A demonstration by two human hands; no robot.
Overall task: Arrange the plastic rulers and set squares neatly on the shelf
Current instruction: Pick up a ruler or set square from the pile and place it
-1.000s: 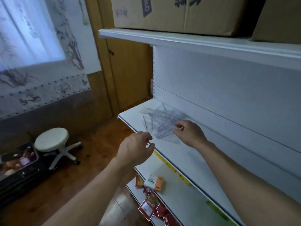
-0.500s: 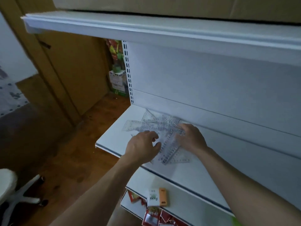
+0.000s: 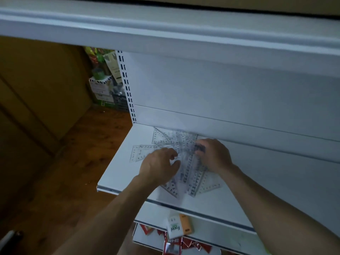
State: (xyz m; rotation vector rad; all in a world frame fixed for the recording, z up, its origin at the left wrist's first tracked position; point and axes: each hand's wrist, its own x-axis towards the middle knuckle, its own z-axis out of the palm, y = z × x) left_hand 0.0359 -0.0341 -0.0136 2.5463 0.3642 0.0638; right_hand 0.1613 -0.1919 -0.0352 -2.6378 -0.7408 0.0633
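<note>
a loose heap of clear plastic rulers and set squares (image 3: 176,144) lies fanned out on the white metal shelf (image 3: 117,173) at the centre of the frame, against its back panel. the left hand (image 3: 159,165) rests on the heap with fingers curled. the right hand (image 3: 214,155) pinches a ruler edge. lower down, a white and orange box (image 3: 179,228) sits on the shelf below.

A small shop: white slotted retail shelving (image 3: 239,92), packaged goods (image 3: 179,227) below.
</note>
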